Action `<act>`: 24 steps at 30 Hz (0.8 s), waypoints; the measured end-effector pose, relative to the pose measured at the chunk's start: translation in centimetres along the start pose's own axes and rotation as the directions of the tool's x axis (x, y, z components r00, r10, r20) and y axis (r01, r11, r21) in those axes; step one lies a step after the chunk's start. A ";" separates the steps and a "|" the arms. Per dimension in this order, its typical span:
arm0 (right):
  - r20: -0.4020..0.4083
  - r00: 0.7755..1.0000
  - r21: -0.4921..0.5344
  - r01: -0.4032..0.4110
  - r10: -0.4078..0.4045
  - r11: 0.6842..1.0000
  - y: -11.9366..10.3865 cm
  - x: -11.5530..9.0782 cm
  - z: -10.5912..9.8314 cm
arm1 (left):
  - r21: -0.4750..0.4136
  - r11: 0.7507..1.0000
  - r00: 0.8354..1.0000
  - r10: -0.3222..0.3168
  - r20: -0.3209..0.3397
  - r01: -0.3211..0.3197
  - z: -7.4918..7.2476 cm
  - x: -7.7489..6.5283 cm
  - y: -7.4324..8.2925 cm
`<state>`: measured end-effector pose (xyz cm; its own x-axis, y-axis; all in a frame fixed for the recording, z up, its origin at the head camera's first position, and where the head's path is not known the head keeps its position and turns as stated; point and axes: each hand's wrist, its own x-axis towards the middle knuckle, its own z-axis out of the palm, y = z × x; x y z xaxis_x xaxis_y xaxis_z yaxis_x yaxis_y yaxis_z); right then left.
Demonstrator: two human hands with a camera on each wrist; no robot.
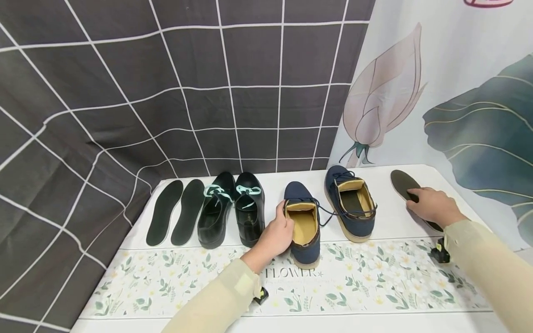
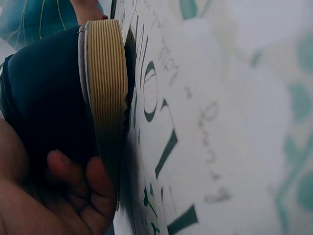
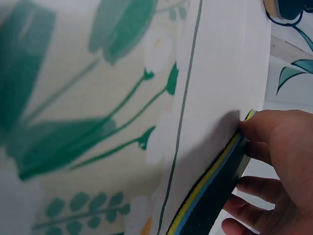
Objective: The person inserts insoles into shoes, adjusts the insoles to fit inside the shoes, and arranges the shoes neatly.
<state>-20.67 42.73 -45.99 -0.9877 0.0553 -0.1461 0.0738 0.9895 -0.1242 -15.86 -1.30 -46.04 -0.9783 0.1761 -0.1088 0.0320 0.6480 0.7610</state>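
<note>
A navy lace-up shoe (image 1: 306, 253) with a bare tan interior stands near the middle of the table, toe pointing away. My left hand (image 1: 272, 238) grips its left side, thumb at the opening; in the left wrist view the curled fingers lie against the heel side, just above the ribbed tan sole (image 2: 106, 73). At the far right my right hand (image 1: 435, 207) pinches a dark insole (image 1: 401, 181) by its edges. The right wrist view shows that insole's (image 3: 210, 196) layered yellow and blue edge, with the thumb on one side and fingers on the other.
The other navy shoe (image 1: 361, 226), a dark insole inside it, stands between my hands; laces stretch between both navy shoes. Left of them are two black shoes (image 1: 250, 217) with mint laces and two black insoles (image 1: 164, 212). A dark gridded cloth (image 1: 254, 106) hangs behind the table.
</note>
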 end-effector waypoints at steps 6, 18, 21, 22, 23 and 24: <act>-0.017 1.000 -0.003 0.004 -0.005 1.000 -0.8 -0.5 -0.4 | 0.001 1.000 1.000 0.001 -0.005 -0.001 -0.1 -0.1 0.1; -0.057 0.998 -0.076 -0.022 0.017 0.997 -0.7 -1.0 -0.1 | -0.006 1.000 1.000 0.010 0.006 -0.010 0.0 -0.1 -0.1; -0.068 0.998 -0.092 -0.013 0.007 0.996 -0.8 -1.0 0.0 | -0.005 1.000 1.000 0.011 0.006 -0.011 0.0 -0.1 -0.1; -0.066 0.998 -0.090 -0.017 0.011 0.996 -0.8 -1.0 0.0 | -0.005 1.000 1.000 0.011 0.006 -0.011 0.0 0.0 -0.1; -0.061 0.998 -0.085 -0.021 0.016 0.996 -0.8 -1.0 0.0 | -0.005 1.000 1.000 0.010 0.006 -0.010 0.0 0.0 -0.1; -0.054 0.998 -0.076 -0.028 0.023 0.997 -0.9 -1.0 0.0 | -0.006 1.000 1.000 0.007 0.006 -0.007 0.0 0.0 -0.1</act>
<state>-19.71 41.82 -45.73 -0.9918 0.0857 -0.0953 0.0903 0.9949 -0.0453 -15.82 -1.42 -46.12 -0.9768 0.1855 -0.1074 0.0378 0.6422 0.7656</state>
